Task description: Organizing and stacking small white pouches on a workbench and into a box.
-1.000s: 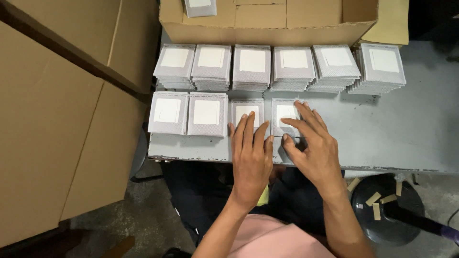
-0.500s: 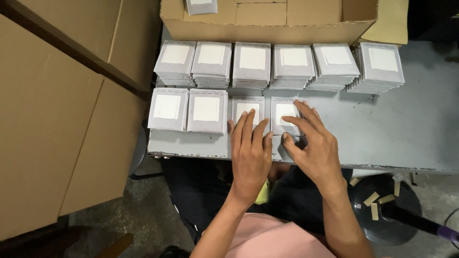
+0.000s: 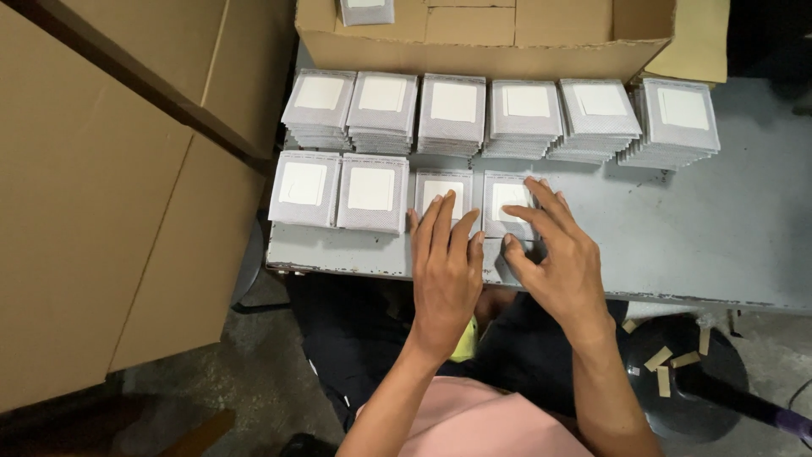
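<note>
1. The left hand (image 3: 446, 264) is laid flat, fingers (image 3: 440, 224) extended and close together, on the third packet (image 3: 442, 191) of the near row; nothing is gripped.
2. The right hand (image 3: 554, 254) is spread over the fourth packet (image 3: 506, 199), fingers half open and the thumb pressed at its near edge; the packet is touched, not lifted.
3. Compared with half a second before, both hands are seen in almost the same place; only a slight settling onto the packets is noted, so the two packets are judged to be in the course of being squared up at the desk (image 3: 677, 245) edge.
4. At 9 o'clock of the hands two more near-row packets (image 3: 338, 190) lie side by side.
5. At 12 o'clock six stacks (image 3: 499, 114) stand in a row before an open cardboard box (image 3: 474, 51).
</note>
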